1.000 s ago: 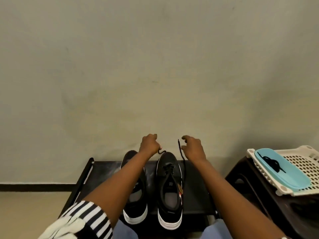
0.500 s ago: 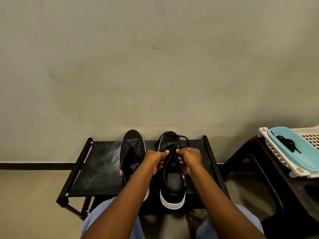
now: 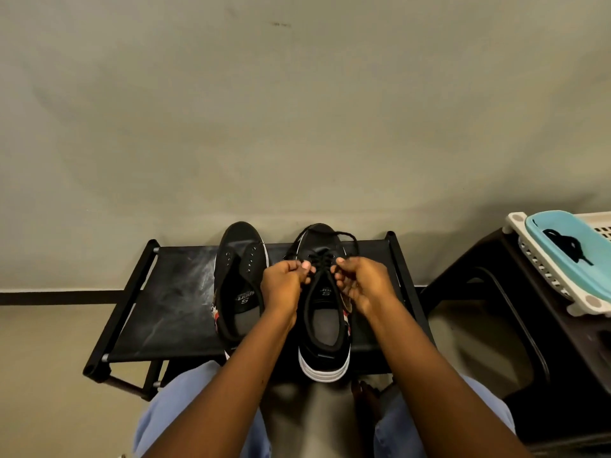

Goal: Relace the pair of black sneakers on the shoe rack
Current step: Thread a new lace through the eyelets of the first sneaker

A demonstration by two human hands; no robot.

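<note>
Black canvas sneaker (image 3: 323,354), black fabric shoe rack's (image 3: 165,302) right end: left grip (image 3: 283,286) and right grip (image 3: 361,281) each pinch its black lace (image 3: 322,259), apparently tightening.

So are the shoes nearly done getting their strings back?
Not yet, less than halfway. Done: a black lace already crosses the front eyelets of the sneaker on the right. In hand: the left hand and right hand each pinch that lace, working on it. Left: the other sneaker shows empty eyelets, and a second lace waits in the blue tray.
</note>
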